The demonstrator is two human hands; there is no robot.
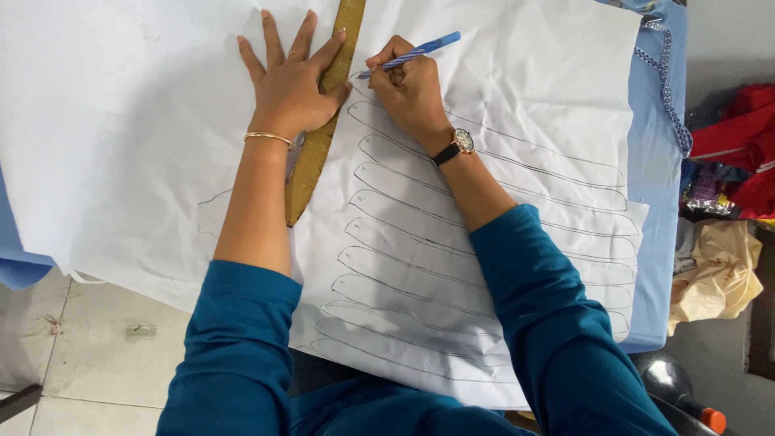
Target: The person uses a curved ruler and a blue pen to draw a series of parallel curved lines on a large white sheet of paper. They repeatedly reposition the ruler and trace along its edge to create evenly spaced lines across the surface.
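1. Our left hand (289, 89) lies flat with fingers spread, pressing down on a long, curved, tan-gold pattern ruler (311, 165) that runs from the far edge of the sheet back toward us. The hand grips nothing; it only pins the ruler in place.

2. Our right hand (410, 90) is clenched around a slim blue plastic pen (413, 53), its tip touching the paper just beside the ruler's edge, near our left thumb.

3. Both rest on a large, creased white paper sheet (517, 105), which carries a column of long, narrow, leaf-like outlines drawn one under another, from the pen down to the near edge.

4. The sheet lies over a light blue cloth with a patterned trim (663, 121) that covers the counter; the near edge of the paper hangs past the counter toward our lap.

5. To the right, well apart from the hands, sits a heap of red and cream fabric scraps (726, 202). A pale tiled floor (89, 355) shows at the lower left.

6. We judge that the ruler could slip if the flat palm eases off, bending the line out of true. The creases may snag the pen tip, and our teal sleeves (557, 323), resting on the drawn outlines, could smudge them or drag the overhanging sheet.
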